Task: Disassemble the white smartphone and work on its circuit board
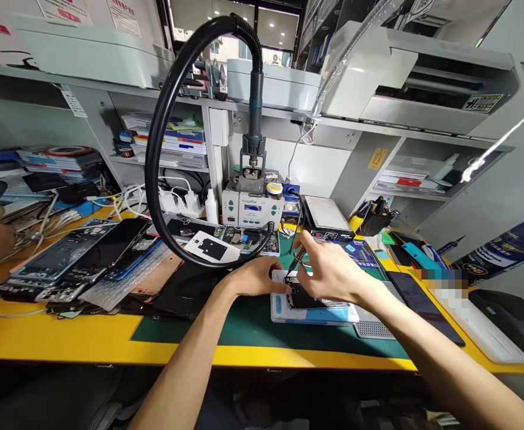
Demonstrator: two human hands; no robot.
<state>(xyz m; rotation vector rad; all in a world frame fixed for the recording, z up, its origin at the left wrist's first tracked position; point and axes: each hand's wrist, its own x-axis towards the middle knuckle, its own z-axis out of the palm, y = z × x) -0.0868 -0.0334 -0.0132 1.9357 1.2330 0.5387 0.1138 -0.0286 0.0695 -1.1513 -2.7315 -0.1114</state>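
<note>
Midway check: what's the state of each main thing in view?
Left hand: at the phone's left edge.
Right hand: gripping the slim tool.
Slim tool: tip down at the phone.
Phone: seemingly opened, flat on blue and white box.
Heat gun: upright in its holder.
White bottle: upright.
Station display: too small to read.

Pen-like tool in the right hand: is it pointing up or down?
Down, slanted: the tool runs from the right hand toward the dark panel.
</note>
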